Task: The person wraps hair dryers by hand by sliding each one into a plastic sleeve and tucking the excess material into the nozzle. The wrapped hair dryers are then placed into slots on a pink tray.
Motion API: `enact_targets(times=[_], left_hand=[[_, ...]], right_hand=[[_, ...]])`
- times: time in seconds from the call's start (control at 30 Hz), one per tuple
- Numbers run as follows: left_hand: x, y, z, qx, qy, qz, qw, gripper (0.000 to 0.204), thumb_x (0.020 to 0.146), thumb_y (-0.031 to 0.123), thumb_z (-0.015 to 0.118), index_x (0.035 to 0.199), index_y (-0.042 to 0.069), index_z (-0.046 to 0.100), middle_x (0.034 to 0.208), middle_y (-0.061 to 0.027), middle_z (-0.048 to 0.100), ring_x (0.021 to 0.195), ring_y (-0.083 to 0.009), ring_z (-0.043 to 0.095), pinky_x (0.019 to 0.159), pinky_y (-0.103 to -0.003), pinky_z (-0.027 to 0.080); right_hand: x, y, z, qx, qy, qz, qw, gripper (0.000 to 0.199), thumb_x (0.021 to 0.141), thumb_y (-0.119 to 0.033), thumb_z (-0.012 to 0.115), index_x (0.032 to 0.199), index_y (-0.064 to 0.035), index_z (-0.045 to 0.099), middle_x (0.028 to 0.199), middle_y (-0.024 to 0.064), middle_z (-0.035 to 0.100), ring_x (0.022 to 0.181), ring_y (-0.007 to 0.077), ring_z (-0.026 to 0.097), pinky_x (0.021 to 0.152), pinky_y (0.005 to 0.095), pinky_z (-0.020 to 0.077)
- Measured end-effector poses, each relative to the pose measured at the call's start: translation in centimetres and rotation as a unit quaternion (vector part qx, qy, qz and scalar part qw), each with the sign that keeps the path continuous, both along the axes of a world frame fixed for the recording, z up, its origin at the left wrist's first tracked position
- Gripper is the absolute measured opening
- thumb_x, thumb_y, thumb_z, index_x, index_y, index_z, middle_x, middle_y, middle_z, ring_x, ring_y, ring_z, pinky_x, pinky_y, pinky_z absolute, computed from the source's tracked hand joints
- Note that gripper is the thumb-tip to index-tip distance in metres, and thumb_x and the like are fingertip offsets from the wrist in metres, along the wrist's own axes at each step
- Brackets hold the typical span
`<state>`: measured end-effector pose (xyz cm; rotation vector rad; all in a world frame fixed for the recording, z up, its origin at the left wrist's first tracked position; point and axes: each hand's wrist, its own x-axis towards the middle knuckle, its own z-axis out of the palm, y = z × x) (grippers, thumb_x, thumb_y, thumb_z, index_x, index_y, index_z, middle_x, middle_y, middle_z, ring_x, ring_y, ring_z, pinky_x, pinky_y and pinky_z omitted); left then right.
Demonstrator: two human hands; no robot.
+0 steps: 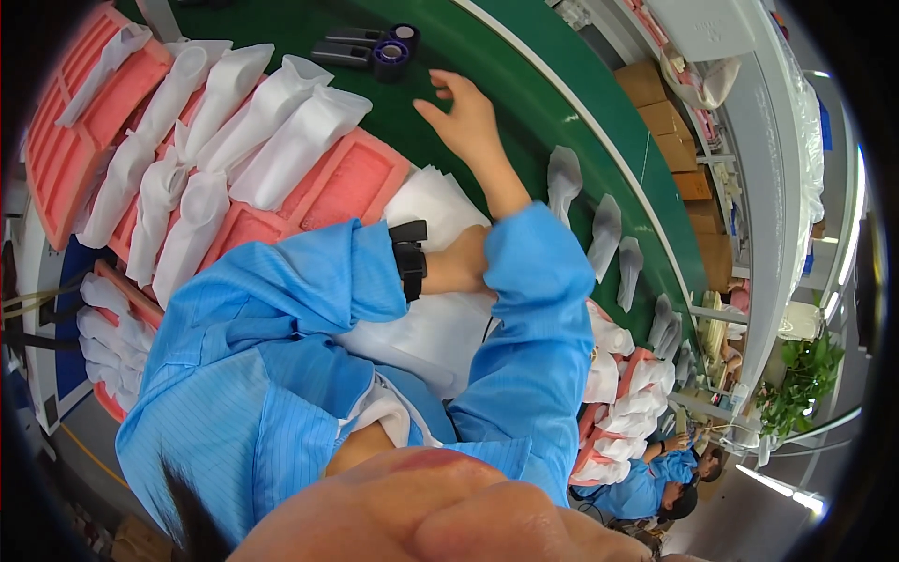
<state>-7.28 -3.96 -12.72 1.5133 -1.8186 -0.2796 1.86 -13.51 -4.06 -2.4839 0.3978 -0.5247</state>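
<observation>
My right hand (465, 117) reaches over the green table with thumb and fingers apart and nothing in them. Just ahead and to its left lie dark handheld parts (361, 49) with round, purple-rimmed ends, like hair dryer bodies; the hand is apart from them. My left hand (459, 260), its wrist in a black band, is over white, thin packing bags (435, 201). The right sleeve covers its fingers, so I cannot see whether it holds anything. To the left, several white-wrapped parts (300, 140) lie across a pink foam tray (351, 183).
Another pink foam tray (80, 140) stands at the far left. Several bagged dark parts (564, 178) lie in a row along the table (646, 201) on the right. Beyond are cardboard boxes (655, 117) on a shelf. Co-workers in blue (627, 487) are at lower right.
</observation>
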Motion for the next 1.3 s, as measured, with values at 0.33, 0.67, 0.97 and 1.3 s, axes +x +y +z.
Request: enact_targets(times=[0.33, 0.67, 0.97, 1.3], left_hand=[[3.5, 0.8, -0.2, -0.136, 0.131, 0.102, 0.977, 0.027, 0.077, 0.025, 0.069, 0.096, 0.007, 0.065, 0.105, -0.0130, 0.062, 0.092, -0.0335, 0.059, 0.078, -0.042, 0.048], [0.3, 0.9, 1.7, -0.008, 0.172, 0.047, 0.984, 0.027, 0.078, 0.025, 0.068, 0.098, 0.006, 0.065, 0.103, -0.0119, 0.065, 0.092, -0.0340, 0.061, 0.077, -0.043, 0.049], [5.3, 0.9, 6.4, 0.113, 0.327, -0.098, 0.933, 0.019, 0.074, 0.020, 0.077, 0.078, 0.004, 0.067, 0.076, -0.0052, 0.064, 0.068, -0.0150, 0.056, 0.060, -0.030, 0.044], [7.4, 2.0, 10.5, 0.123, 0.360, -0.115, 0.918, 0.014, 0.082, 0.014, 0.073, 0.082, 0.001, 0.067, 0.073, 0.0000, 0.061, 0.065, -0.0067, 0.050, 0.059, -0.020, 0.039]], right_hand=[[10.1, -0.2, -7.6, 0.110, 0.015, -0.189, 0.976, 0.071, 0.057, -0.034, 0.086, 0.110, 0.0011, 0.054, 0.102, 0.0188, 0.064, 0.097, 0.0307, 0.063, 0.085, 0.0378, 0.0501], [-1.4, -1.5, 2.6, 0.105, -0.085, -0.163, 0.977, 0.075, 0.052, -0.028, 0.085, 0.111, 0.0021, 0.050, 0.096, 0.0189, 0.062, 0.088, 0.0279, 0.063, 0.078, 0.0350, 0.0520], [-24.9, 1.0, 9.0, 0.130, -0.303, -0.142, 0.933, 0.057, 0.052, -0.006, 0.063, 0.107, 0.0020, 0.050, 0.098, 0.0130, 0.060, 0.086, 0.0194, 0.061, 0.076, 0.0293, 0.0495], [-27.7, 1.3, 9.6, 0.095, -0.372, -0.092, 0.919, 0.052, 0.051, -0.006, 0.066, 0.100, 0.0005, 0.049, 0.092, 0.0171, 0.057, 0.080, 0.0213, 0.057, 0.070, 0.0287, 0.0478]])
